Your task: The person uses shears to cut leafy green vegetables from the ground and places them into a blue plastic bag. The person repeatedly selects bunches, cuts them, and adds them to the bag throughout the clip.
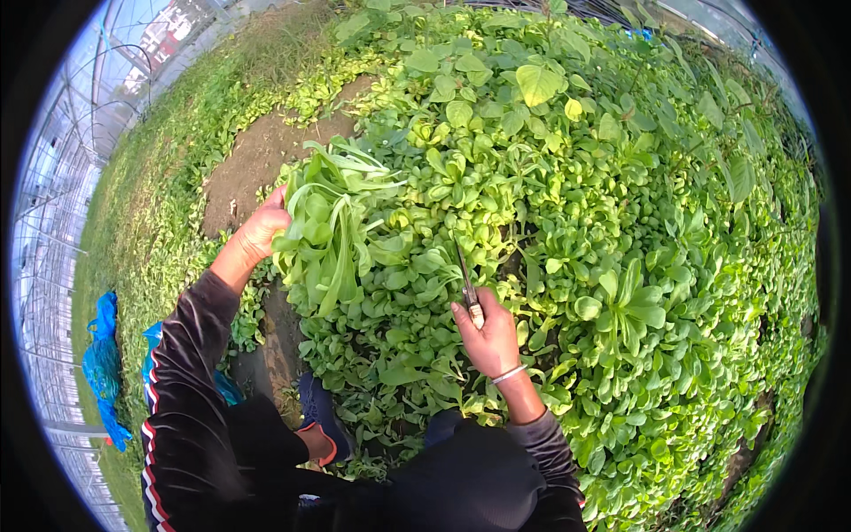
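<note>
My left hand (263,225) grips a bunch of cut leafy greens (329,229) at its left side, raised over the plants. The bunch hides most of the fingers. My right hand (488,336) is closed around the pale, worn handle of a knife (468,286). Its narrow dark blade points away from me, over the low leaves. Beneath and around the blade grows a dense bed of leafy greens (425,346), with some yellowed leaves. A larger rosette of greens (628,306) stands to the right of my right hand.
Bare soil (256,159) lies beyond my left hand. A full blue plastic bag (103,366) sits at the far left, with another blue bag (151,342) partly behind my sleeve. Taller broad-leaved weeds (538,85) rise at the back. My shoe (322,412) is at the bed's edge. Greenhouse framing (56,219) lines the left.
</note>
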`<state>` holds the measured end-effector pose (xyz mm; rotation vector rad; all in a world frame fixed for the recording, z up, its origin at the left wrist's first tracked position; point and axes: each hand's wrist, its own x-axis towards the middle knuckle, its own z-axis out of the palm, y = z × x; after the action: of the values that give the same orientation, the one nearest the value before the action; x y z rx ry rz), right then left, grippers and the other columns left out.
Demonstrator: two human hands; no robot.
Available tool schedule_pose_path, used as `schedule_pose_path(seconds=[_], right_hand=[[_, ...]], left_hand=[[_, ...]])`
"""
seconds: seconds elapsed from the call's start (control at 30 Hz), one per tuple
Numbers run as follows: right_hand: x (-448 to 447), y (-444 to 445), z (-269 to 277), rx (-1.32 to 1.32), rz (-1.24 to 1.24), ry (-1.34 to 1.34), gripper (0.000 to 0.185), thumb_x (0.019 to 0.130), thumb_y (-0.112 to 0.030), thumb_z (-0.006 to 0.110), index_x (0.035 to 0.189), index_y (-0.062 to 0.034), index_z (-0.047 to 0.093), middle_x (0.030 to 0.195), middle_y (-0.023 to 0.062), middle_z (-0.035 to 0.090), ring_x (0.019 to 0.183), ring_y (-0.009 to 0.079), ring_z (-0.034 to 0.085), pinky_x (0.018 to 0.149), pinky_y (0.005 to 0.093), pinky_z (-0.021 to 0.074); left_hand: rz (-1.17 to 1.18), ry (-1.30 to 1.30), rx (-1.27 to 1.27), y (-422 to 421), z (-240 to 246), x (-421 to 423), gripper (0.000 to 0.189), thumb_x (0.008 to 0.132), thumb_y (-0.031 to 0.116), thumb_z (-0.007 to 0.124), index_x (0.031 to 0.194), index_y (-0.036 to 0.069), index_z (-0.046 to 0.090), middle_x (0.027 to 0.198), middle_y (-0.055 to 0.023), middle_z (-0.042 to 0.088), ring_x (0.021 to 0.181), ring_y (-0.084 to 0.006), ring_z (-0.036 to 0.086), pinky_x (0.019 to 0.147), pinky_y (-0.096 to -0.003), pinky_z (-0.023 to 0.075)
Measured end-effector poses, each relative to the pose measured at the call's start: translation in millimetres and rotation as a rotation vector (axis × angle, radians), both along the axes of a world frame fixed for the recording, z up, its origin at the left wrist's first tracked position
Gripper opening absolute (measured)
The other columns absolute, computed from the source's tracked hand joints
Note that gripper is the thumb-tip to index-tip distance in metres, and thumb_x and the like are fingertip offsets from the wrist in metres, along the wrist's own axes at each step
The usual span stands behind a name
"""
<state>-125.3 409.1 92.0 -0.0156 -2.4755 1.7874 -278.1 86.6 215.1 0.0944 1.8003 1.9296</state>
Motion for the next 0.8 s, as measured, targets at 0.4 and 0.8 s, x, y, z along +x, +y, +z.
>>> schedule_pose_path(seconds=[0.4, 0.8], right_hand=[[-108, -219, 140, 0.111, 0.693, 0.413, 0.025, 0.073, -0.019, 0.073, 0.087, -0.0001, 0.064, 0.062, 0.0135, 0.058, 0.052, 0.0261, 0.056, 0.052, 0.0350, 0.0444], [-123, -351, 78, -0.253, 0.954, -0.174, 0.014, 0.079, -0.009, 0.071, 0.076, -0.0013, 0.059, 0.065, -0.0007, 0.056, 0.057, 0.0063, 0.048, 0.053, 0.0246, 0.0411]], left_hand=[[0.400, -0.166, 0.076, -168, 33, 167, 0.063, 0.066, 0.000, 0.066, 0.126, -0.004, 0.048, 0.115, -0.0135, 0.063, 0.100, -0.0221, 0.065, 0.091, -0.0366, 0.0518], [0.858, 0.036, 0.895, -218, -85, 278, 0.047, 0.092, 0.027, 0.057, 0.133, 0.007, 0.047, 0.127, -0.0130, 0.056, 0.112, -0.0259, 0.058, 0.095, -0.0416, 0.0490]])
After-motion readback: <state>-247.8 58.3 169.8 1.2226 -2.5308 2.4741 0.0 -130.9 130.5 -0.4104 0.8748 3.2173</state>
